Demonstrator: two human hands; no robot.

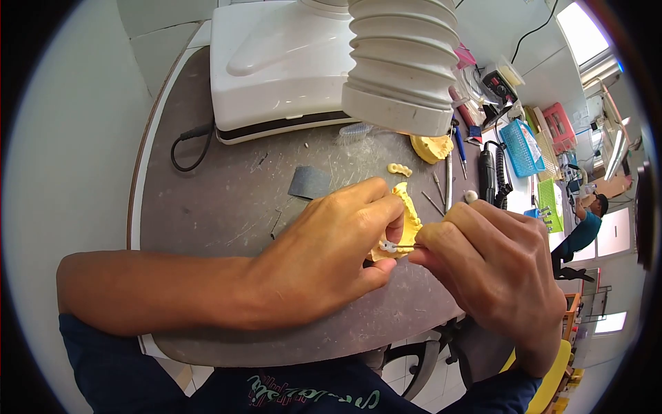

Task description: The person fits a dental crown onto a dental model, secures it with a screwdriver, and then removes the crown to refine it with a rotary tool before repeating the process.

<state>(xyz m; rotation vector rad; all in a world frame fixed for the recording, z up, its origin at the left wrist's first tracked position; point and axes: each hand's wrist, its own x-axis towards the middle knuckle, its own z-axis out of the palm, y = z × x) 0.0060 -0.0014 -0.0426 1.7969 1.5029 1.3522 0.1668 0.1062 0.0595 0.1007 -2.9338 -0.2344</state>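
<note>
My left hand [338, 241] is closed around a yellow dental plaster model [408, 210], holding it above the grey table [227, 207]. On the model's near end sits a small whitish tooth piece [388, 245], partly hidden by my fingers. My right hand [489, 262] pinches a thin metal dental instrument [407, 246], its tip touching the whitish piece. Beyond the model lies a cream-coloured dental bridge [399, 170] on the table. Another yellow plaster model [433, 147] rests farther back, under the hose.
A white suction hose [403, 69] hangs over the table beside a white machine [283, 69]. A sandpaper piece [309, 182] lies left of the model. A black handpiece [487, 174], blue basket [522, 148] and green basket [549, 205] stand right. Another person [581, 231] is farther off.
</note>
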